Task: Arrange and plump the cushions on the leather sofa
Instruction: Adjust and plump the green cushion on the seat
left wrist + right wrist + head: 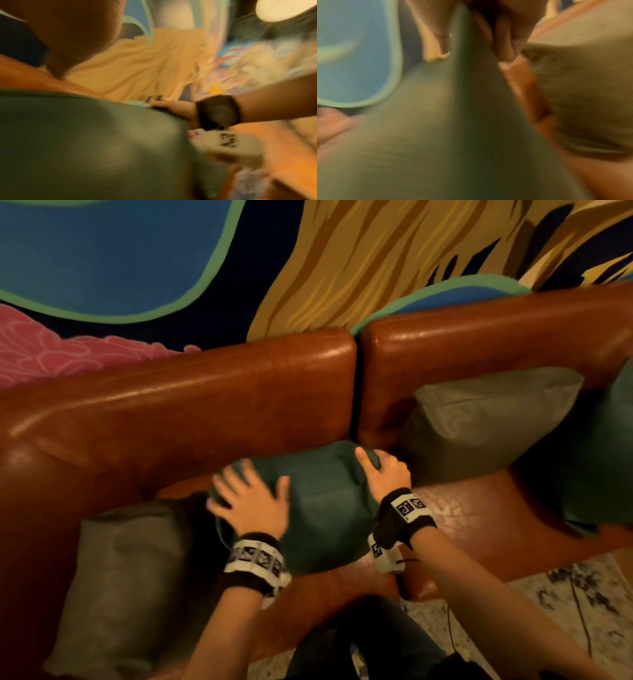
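Observation:
A dark green cushion stands on the seat of the brown leather sofa, leaning toward the backrest. My left hand lies flat on its left face with fingers spread, blurred by motion. My right hand grips the cushion's upper right corner, thumb in front and fingers curled behind. In the right wrist view the green cushion fills the frame, with my fingers pinching its edge. The left wrist view is blurred; the green cushion and my right hand on it show there.
A grey-green cushion leans on the right backrest, and a teal cushion sits beside it at the frame edge. Another grey cushion lies at the left end. A painted mural covers the wall behind. Speckled floor lies in front.

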`<act>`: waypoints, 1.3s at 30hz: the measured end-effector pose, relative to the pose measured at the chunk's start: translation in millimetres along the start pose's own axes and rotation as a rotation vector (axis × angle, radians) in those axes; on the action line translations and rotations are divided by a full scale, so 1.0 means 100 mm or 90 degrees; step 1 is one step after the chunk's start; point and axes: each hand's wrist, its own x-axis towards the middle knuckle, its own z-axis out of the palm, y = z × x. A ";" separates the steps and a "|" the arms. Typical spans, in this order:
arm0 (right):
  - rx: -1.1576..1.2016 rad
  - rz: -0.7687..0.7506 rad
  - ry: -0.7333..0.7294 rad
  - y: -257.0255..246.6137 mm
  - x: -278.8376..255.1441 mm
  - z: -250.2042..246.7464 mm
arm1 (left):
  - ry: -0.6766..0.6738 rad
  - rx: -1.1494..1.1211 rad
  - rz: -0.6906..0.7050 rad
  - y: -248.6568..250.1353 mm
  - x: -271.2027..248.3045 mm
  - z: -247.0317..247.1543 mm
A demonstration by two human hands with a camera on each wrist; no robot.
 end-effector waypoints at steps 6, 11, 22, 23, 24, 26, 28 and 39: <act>0.374 -0.089 -0.187 -0.24 -0.55 0.33 | -0.290 -0.012 0.198 0.48 -0.37 0.15; 0.318 -0.027 -0.282 -0.18 -0.77 0.50 | -0.243 0.090 0.234 0.59 -0.41 -0.17; 0.139 0.416 -0.265 1.37 -0.20 0.43 | 0.080 -0.458 0.140 0.36 -0.56 -1.10; 0.180 0.437 -0.249 1.60 -0.16 0.50 | 0.100 -0.456 0.131 0.31 -0.57 -1.12; 0.227 0.446 -0.230 1.65 -0.18 0.49 | 0.116 -0.433 0.122 0.26 -0.57 -1.10; 0.320 0.441 -0.158 1.46 -0.24 0.32 | 0.137 -0.350 0.094 0.12 -0.49 -1.02; 0.420 0.367 -0.065 1.21 -0.20 0.06 | 0.127 -0.268 0.022 -0.07 -0.30 -0.89; -0.116 0.008 -0.055 0.61 0.06 0.12 | -0.105 -0.024 -0.038 -0.51 0.18 0.07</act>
